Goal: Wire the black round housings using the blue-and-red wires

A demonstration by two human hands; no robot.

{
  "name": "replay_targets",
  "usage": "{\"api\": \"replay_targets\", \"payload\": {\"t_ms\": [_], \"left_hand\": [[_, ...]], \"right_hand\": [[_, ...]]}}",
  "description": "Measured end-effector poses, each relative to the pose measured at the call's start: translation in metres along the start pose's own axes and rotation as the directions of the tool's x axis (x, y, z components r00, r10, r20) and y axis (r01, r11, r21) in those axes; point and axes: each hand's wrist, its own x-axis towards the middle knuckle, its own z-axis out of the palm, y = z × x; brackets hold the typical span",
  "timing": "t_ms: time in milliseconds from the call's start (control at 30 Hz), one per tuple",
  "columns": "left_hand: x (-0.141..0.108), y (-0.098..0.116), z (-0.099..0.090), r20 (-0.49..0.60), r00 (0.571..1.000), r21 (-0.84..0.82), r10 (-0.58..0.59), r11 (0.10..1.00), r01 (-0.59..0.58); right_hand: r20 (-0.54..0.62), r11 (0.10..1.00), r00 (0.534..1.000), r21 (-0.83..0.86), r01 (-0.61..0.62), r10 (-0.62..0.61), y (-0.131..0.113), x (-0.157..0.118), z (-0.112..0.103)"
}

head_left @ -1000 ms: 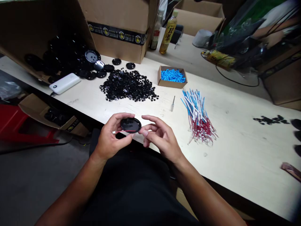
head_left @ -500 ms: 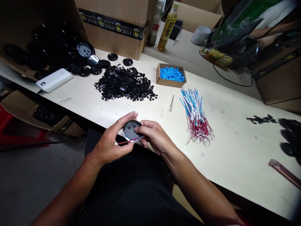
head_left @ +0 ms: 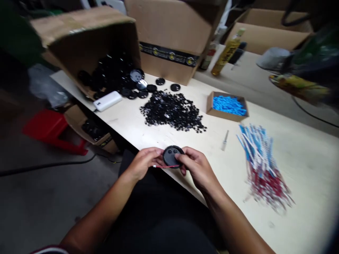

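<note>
Grip closed on both sides, the two hands sharing one round black disc (head_left: 172, 156). Left hand (head_left: 144, 163) holds the disc's left edge, fingers curled toward it. Right hand (head_left: 197, 165) covers the right edge, fingers lying across part of the face. Disc tilted toward the camera, two round recesses visible on its face. Thin red wire (head_left: 164, 166) runs left from under the disc to a small white connector (head_left: 154, 165) just beside the left hand. Disc held at the front edge of the tabletop (head_left: 304, 169), above the person's lap.

Ahead of the hands on the tabletop: heap of small black parts (head_left: 172, 111). To its right, cardboard tray (head_left: 209, 106) of blue pieces (head_left: 229, 106); below that, small screwdriver (head_left: 225, 140) and a loose, blurred bundle of blue-and-red wires (head_left: 262, 165). Left of the heap: white power bank (head_left: 107, 101), scattered black discs (head_left: 160, 81), and a tipped cardboard box (head_left: 87, 38) holding more. Yellow bottle (head_left: 227, 53) stands farther back. Red stool (head_left: 53, 128) on the floor, left.
</note>
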Motion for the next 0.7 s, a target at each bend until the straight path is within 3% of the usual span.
{"api": "replay_targets", "payload": {"t_ms": [200, 333, 400, 500, 600, 700], "left_hand": [[0.004, 0.011, -0.006, 0.048, 0.997, 0.045, -0.055, 0.998, 0.053], [0.001, 0.013, -0.019, 0.011, 0.997, 0.038, -0.075, 0.997, 0.074], [-0.004, 0.016, -0.03, -0.057, 0.996, 0.015, -0.066, 0.998, 0.067], [-0.014, 0.027, -0.053, -0.242, 0.97, -0.051, -0.016, 0.999, 0.003], [-0.025, 0.045, -0.088, -0.492, 0.867, -0.116, 0.081, 0.981, -0.157], [-0.028, 0.072, -0.136, -0.714, 0.681, -0.123, 0.162, 0.929, -0.349]], "right_hand": [[0.142, 0.99, 0.988, -0.133, -0.035, 0.054, 0.002, 0.017, 0.013], [0.225, 0.987, 0.971, -0.156, -0.047, 0.082, -0.002, 0.028, 0.021], [0.191, 0.985, 0.98, -0.17, -0.024, 0.057, -0.002, 0.037, 0.018], [-0.011, 0.973, 1.0, -0.231, 0.014, -0.017, 0.01, 0.05, 0.003], [-0.156, 0.975, 0.986, -0.22, 0.021, -0.057, 0.029, 0.059, -0.011], [-0.18, 0.963, 0.975, -0.258, 0.082, -0.131, 0.044, 0.063, -0.015]]}}
